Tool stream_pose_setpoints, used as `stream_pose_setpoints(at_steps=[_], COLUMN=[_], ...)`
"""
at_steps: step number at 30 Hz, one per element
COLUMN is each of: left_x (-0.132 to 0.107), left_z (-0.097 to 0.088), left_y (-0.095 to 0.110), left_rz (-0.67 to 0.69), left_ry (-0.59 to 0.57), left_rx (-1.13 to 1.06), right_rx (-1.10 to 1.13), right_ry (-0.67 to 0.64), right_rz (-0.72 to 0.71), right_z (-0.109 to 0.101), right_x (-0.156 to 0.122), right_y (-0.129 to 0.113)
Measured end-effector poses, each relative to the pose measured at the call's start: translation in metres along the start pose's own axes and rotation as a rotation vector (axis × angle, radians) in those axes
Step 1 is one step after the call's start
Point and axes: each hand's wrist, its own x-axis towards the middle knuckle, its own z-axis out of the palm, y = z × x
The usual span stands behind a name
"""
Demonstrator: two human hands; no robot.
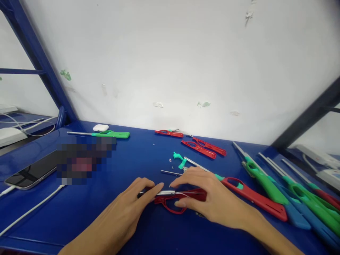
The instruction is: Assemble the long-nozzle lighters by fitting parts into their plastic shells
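Observation:
A red lighter casing half (172, 207) with a trigger loop lies on the blue table in front of me, between my hands. Over it runs a silver metal tube (166, 193), from which a thin wire (183, 194) leads to the right. My left hand (132, 205) pinches the tube's dark left end between thumb and fingers. The fingers of my right hand (212, 194) curl around the right part of the casing half, and its thumb rests by the loop. Just beyond the right hand lies a whole red lighter (255, 198) with a long metal neck.
Red casing halves (199, 148) and teal plastic pieces (183, 163) lie farther back, near a thin screwdriver-like rod (170, 173). Several lighters (265, 180) fan out at right. A green lighter (113, 134), white earbud case (101, 128) and phone (34, 170) with cable are at left.

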Motion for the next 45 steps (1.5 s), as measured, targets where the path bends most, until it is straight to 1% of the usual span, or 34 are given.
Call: stream_pose_setpoints(at_steps=[3, 6, 8, 11, 13, 14, 17, 19, 21, 25, 30, 32, 34, 36, 42, 45], left_x=[0.001, -0.001, -0.002, -0.003, -0.002, -0.001, 0.001, 0.003, 0.003, 0.0, -0.003, -0.003, -0.001, 0.0, 0.002, 0.004], left_z=[-0.002, 0.001, 0.003, 0.006, 0.006, 0.005, 0.004, 0.005, 0.006, 0.011, 0.019, 0.02, 0.018, 0.015, 0.008, 0.005], left_y=[0.001, -0.001, -0.003, -0.004, -0.003, -0.002, -0.001, -0.001, -0.001, -0.003, -0.009, -0.011, -0.011, -0.009, -0.003, -0.001], left_rz=[-0.008, -0.041, -0.078, -0.119, -0.131, -0.138, -0.177, -0.202, -0.205, -0.213, -0.204, -0.2, -0.207, -0.216, -0.202, -0.191], left_ry=[-0.004, 0.022, 0.034, 0.057, 0.071, 0.075, 0.084, 0.089, 0.095, 0.123, 0.17, 0.187, 0.183, 0.164, 0.107, 0.079], left_rx=[-0.006, 0.014, 0.01, -0.024, -0.051, -0.065, -0.105, -0.12, -0.12, -0.086, -0.007, 0.003, 0.0, -0.01, -0.005, 0.005], right_rx=[-0.026, -0.078, -0.131, -0.256, -0.359, -0.404, -0.495, -0.522, -0.53, -0.516, -0.529, -0.536, -0.531, -0.518, -0.463, -0.39], right_ry=[0.036, 0.143, 0.253, 0.425, 0.497, 0.512, 0.493, 0.44, 0.38, 0.28, 0.125, 0.094, 0.111, 0.162, 0.315, 0.342], right_rz=[-0.018, -0.005, 0.015, 0.081, 0.136, 0.158, 0.189, 0.168, 0.126, 0.038, -0.048, -0.061, -0.053, -0.028, 0.04, 0.022], right_z=[0.005, 0.002, -0.006, -0.027, -0.041, -0.047, -0.057, -0.056, -0.05, -0.036, -0.025, -0.023, -0.023, -0.023, -0.027, -0.027], right_x=[0.001, 0.002, 0.003, 0.004, 0.002, 0.001, -0.001, -0.001, 0.001, 0.013, 0.042, 0.052, 0.057, 0.058, 0.048, 0.044], right_y=[-0.001, 0.004, 0.013, 0.037, 0.057, 0.066, 0.086, 0.09, 0.088, 0.075, 0.066, 0.064, 0.062, 0.061, 0.067, 0.06])
